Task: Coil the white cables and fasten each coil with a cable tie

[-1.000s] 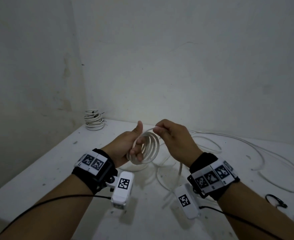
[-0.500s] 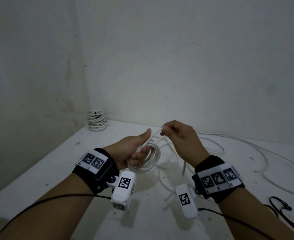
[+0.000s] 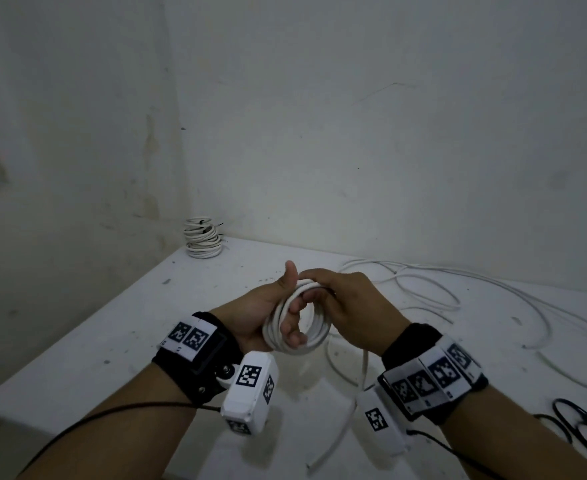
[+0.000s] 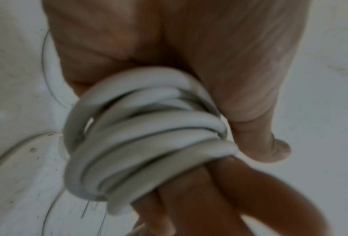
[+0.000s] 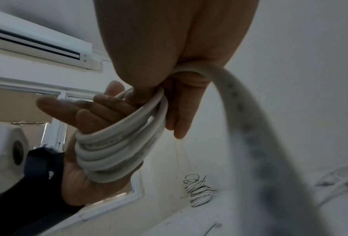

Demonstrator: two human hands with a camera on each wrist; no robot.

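Observation:
A coil of white cable (image 3: 297, 346) hangs round the fingers of my left hand (image 3: 286, 303), which pass through its middle with the thumb sticking up beside it. In the left wrist view the coil (image 4: 148, 135) has several turns lying against the thumb (image 4: 259, 127). My right hand (image 3: 323, 289) grips the cable at the top of the coil, against the left thumb. From the right hand the free cable (image 5: 249, 119) runs down to the table. The rest of it lies in loose loops (image 3: 423, 292) behind and to the right.
A stack of finished coils (image 3: 202, 239) stands in the back left corner of the white table (image 3: 112, 341). Black cable ties (image 3: 572, 417) lie near the right edge. Walls close the table at the back and left. An air conditioner (image 5: 37, 43) hangs high up.
My right hand has swung round and come down onto the top of the coil, laying another turn on it. The left hand still holds the coil.

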